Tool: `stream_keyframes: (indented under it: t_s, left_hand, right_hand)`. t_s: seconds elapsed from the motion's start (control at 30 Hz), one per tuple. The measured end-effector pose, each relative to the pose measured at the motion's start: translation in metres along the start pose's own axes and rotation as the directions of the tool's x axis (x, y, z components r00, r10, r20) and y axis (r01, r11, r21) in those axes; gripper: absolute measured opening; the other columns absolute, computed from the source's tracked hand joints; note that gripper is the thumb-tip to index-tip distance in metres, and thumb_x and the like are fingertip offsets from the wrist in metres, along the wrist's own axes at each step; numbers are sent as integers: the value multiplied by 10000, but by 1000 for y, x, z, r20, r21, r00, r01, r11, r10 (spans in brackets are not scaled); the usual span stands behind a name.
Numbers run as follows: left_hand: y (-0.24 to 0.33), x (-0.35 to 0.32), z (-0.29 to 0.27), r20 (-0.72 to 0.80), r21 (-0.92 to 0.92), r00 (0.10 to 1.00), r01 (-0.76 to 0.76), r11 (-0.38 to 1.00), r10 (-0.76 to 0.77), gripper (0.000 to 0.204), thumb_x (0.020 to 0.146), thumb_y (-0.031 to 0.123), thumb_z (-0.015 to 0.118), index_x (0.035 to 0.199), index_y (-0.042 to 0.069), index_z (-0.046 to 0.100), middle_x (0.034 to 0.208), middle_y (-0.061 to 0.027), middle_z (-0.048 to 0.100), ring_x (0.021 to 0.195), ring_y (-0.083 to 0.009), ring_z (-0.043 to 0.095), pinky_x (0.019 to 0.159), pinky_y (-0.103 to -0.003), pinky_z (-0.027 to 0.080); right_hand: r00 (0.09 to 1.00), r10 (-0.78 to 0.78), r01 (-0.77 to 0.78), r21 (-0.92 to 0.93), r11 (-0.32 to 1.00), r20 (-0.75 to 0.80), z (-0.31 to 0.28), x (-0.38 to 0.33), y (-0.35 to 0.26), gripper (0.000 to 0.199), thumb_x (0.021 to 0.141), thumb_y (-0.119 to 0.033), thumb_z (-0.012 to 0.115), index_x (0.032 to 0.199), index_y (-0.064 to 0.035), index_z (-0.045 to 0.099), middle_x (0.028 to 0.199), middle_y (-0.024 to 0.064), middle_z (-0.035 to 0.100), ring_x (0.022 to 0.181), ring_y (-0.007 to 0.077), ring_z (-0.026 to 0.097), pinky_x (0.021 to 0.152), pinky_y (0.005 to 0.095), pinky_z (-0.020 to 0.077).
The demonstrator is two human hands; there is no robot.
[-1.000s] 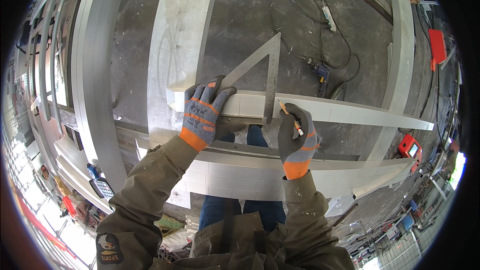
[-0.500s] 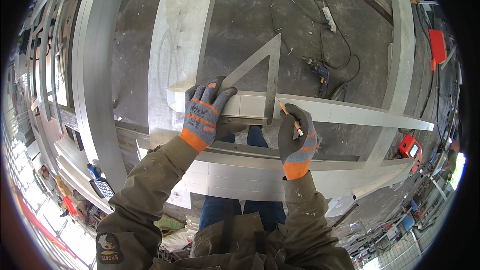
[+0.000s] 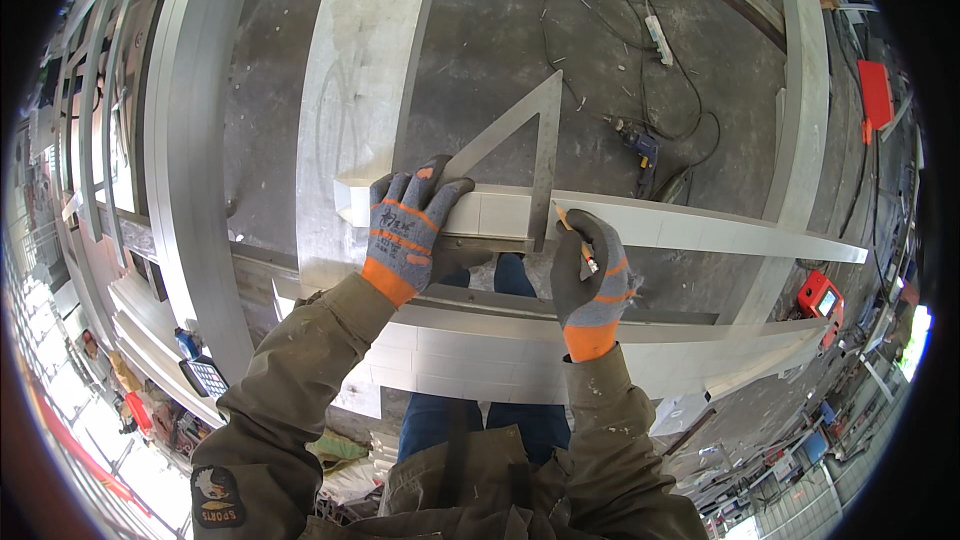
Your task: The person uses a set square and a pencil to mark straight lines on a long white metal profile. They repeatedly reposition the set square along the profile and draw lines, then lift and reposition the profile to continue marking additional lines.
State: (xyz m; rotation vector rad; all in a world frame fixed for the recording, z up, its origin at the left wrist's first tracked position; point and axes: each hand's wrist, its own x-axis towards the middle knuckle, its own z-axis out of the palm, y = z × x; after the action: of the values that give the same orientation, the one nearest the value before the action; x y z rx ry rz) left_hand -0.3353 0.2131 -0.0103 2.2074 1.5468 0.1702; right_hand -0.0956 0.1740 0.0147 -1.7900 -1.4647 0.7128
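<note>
On the pale metal bar (image 3: 690, 230), which runs past the left hand (image 3: 408, 225) toward 3 o'clock, at least 1 faint line (image 3: 479, 212) can be seen, so the marking is judged partly done. The metal square (image 3: 545, 160) is laid across the bar at 2 o'clock from that hand; whether a line is drawn along its edge cannot be told. The left fingers are spread, pressed over bar and square. A pencil (image 3: 562, 217) is pinched by the right hand's (image 3: 597, 275) fingers, its tip beside the square at 11 o'clock.
</note>
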Motion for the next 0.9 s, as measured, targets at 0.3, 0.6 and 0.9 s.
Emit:
stream_keyframes:
  t_s: [0.3, 0.6, 0.9]
  left_hand:
    - [-1, 0, 1, -29, -17, 999, -22, 1000, 22, 891, 647, 710, 889, 1345, 202, 668, 1443, -149, 529, 1277, -378, 532, 1114, -538, 378]
    - [0, 1, -5, -31, -27, 999, -42, 999, 41, 868, 653, 649, 898, 1357, 197, 665, 1505, -161, 520, 1265, -377, 543, 1084, -522, 381]
    - [19, 7, 6, -8, 28, 998, -69, 997, 69, 858, 709, 658, 853, 1394, 181, 653, 1483, -174, 527, 1276, -396, 535, 1136, -543, 344]
  right_hand:
    - [999, -44, 44, -20, 999, 26, 2, 2, 2, 203, 904, -5, 707, 1106, -12, 722, 1085, 168, 744, 1004, 371, 712, 874, 432, 582]
    - [986, -103, 121, -133, 984, 133, -43, -13, -5, 204, 862, 13, 720, 1064, -14, 705, 988, 155, 729, 906, 376, 694, 839, 438, 563]
    - [971, 210, -215, -30, 976, -116, -75, 4, 27, 153, 1019, -30, 629, 1141, -24, 722, 1027, 117, 768, 876, 173, 728, 786, 303, 565]
